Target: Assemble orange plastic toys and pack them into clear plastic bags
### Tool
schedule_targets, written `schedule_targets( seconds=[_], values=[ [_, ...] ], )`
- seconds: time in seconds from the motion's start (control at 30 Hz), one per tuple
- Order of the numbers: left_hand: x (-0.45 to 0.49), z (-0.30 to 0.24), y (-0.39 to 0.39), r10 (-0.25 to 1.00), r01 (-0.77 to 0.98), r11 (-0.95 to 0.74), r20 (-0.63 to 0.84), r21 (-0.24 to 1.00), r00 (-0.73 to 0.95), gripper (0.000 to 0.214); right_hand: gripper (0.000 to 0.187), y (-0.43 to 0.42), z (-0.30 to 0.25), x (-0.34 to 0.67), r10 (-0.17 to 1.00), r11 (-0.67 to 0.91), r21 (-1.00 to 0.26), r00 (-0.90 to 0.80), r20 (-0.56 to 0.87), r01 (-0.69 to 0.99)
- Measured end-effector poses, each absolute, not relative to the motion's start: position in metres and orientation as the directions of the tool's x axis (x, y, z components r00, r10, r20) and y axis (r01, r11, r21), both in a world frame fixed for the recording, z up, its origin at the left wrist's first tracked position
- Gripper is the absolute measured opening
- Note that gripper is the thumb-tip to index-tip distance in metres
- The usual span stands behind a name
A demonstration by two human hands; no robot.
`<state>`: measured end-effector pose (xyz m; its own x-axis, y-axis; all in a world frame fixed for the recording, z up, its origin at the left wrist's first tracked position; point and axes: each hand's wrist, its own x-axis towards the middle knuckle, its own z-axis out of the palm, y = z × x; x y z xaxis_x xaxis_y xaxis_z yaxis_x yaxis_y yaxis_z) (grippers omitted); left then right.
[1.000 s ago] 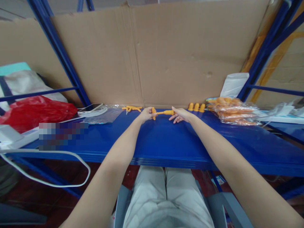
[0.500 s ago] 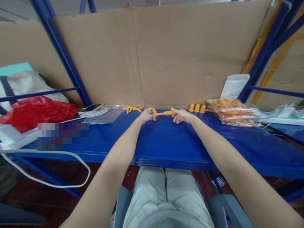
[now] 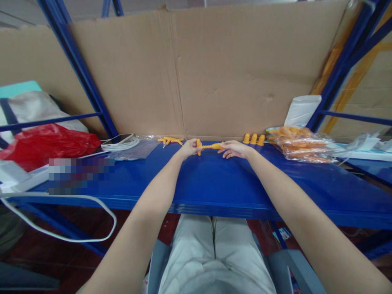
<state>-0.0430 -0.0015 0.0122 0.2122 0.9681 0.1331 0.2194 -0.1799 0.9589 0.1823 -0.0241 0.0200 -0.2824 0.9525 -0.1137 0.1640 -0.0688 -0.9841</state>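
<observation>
A yellow-orange plastic part (image 3: pixel 211 146) with a ridged, screw-like middle lies level between my two hands, above the blue shelf top. Its wide, flared left end is pinched by my left hand (image 3: pixel 190 150). On the smoother right end, my right hand (image 3: pixel 235 150) closes with thumb and fingers. Left of my hands rests a branched orange plastic piece (image 3: pixel 171 141) with a small metal chain. Three orange cone-shaped caps (image 3: pixel 254 139) stand in a row to the right, near the cardboard.
Clear bags of orange parts (image 3: pixel 303 145) are piled at the right. A flat plastic bag (image 3: pixel 134 150) and a coiled white cable (image 3: pixel 122 143) lie left, near a red plastic bag (image 3: pixel 52 145). A cardboard sheet (image 3: pixel 220 73) walls the back, between blue posts (image 3: pixel 82 73).
My right hand's fingers have shifted slightly left and curled differently around the right end of the part. My left hand and the other things stay in place.
</observation>
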Motion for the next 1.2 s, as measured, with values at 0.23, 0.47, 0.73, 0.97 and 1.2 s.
schedule_targets(
  seconds=[0.23,0.47,0.73,0.97,1.2],
  values=[
    [-0.045,0.01,0.001,0.961,0.212,-0.196,0.144,0.957,0.237,0.021,0.032,-0.022,0.02,0.178,0.968,-0.05,-0.974,-0.229,-0.102,0.22],
    [-0.045,0.01,0.002,0.96,0.217,-0.195,0.141,0.957,0.241,0.022,0.049,-0.021,0.019,0.171,0.974,-0.12,-0.948,-0.148,-0.17,0.294],
    [-0.047,0.007,0.007,0.954,0.197,-0.194,0.138,0.961,0.266,0.025,0.056,-0.021,0.019,0.177,0.963,-0.14,-0.95,-0.185,-0.197,0.28],
    [-0.045,0.008,0.004,0.964,0.2,-0.177,0.129,0.964,0.231,0.022,0.022,-0.025,0.02,0.186,0.948,-0.075,-0.987,-0.295,-0.116,0.145],
    [-0.045,0.006,0.007,0.963,0.2,-0.176,0.126,0.964,0.238,0.022,0.018,-0.024,0.017,0.186,0.954,-0.031,-0.986,-0.289,-0.077,0.163]
  ],
)
